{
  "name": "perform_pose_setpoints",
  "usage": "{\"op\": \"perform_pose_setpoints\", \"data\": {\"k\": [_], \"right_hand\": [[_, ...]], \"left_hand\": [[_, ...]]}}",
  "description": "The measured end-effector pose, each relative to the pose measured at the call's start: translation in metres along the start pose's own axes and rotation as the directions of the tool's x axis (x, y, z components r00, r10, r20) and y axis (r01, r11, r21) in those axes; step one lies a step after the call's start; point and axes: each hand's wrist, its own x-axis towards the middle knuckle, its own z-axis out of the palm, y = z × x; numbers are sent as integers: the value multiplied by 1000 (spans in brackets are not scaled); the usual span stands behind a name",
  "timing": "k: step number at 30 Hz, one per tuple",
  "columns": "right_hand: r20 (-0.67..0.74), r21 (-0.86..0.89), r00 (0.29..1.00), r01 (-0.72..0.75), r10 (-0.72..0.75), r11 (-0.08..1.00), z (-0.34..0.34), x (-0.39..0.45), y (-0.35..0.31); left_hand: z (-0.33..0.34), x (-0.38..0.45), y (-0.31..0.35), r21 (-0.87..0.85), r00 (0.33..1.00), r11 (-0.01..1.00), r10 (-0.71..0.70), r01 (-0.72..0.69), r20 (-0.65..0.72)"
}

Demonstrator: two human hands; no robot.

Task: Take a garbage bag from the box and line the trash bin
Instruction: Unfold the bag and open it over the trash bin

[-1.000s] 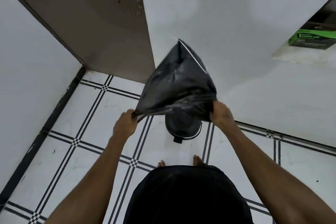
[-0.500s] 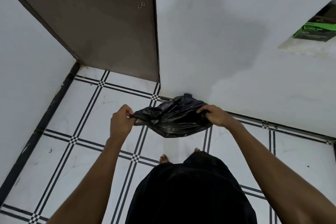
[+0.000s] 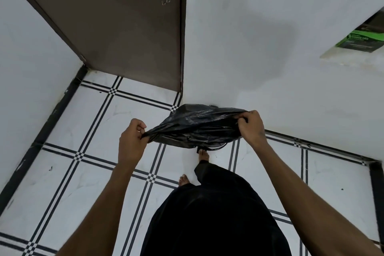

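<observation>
Black garbage bag [image 3: 197, 129]: centre of the frame, stretched flat and low between your two hands, where a second ago it ballooned upward full of air; it has since collapsed and come down over the spot where the trash bin stood. Trash bin: now almost wholly hidden under the bag, only a thin dark rim and pedal [image 3: 204, 148] peeking out at the bag's lower edge, just ahead of your forward foot [image 3: 203, 155]. Left hand [image 3: 133, 141]: fingers curled closed, pinching the bag's left edge into a tight gather. Right hand [image 3: 250, 125]: fingers folded over the bag's right edge, thumb tucked under, clamped on the plastic. Judgement: the mouth looks opened and positioned above the bin, so seating it inside and folding the hem over the rim is probably next. Box of garbage bags [image 3: 362, 40]: green, on a ledge at the right edge of the frame, well apart. Floor [image 3: 62, 172]: white tile with black double lines. Room: brown door [image 3: 124, 27] at upper left, plain white wall [image 3: 259, 37] behind the bag.
</observation>
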Motion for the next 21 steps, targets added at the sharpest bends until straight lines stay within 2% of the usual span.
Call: {"op": "perform_pose_setpoints", "data": {"k": [5, 8, 12, 17, 18, 21], "right_hand": [[30, -60, 997, 72, -71, 996, 0, -1, 6], [88, -77, 996, 39, -33, 996, 2, 3, 17], [73, -139, 997, 26, -16, 990, 2, 3, 32], [73, -212, 992, 115, -102, 971, -1, 3, 49], [72, -218, 992, 115, -102, 969, -1, 4, 51], [61, -229, 997, 57, -44, 972, -3, 8, 60]], "left_hand": [[-7, 2, -4, -27, 998, 1000, 16, -14, 64], [-7, 7, -1, -50, 997, 998, 30, -27, 74], [0, 16, 5, -71, 994, 995, -67, 73, 81], [16, 23, 8, -163, 976, 970, -157, 181, 150], [18, 24, 10, -169, 978, 970, -152, 176, 145], [27, 24, 17, -56, 990, 998, -32, 40, 134]]}}
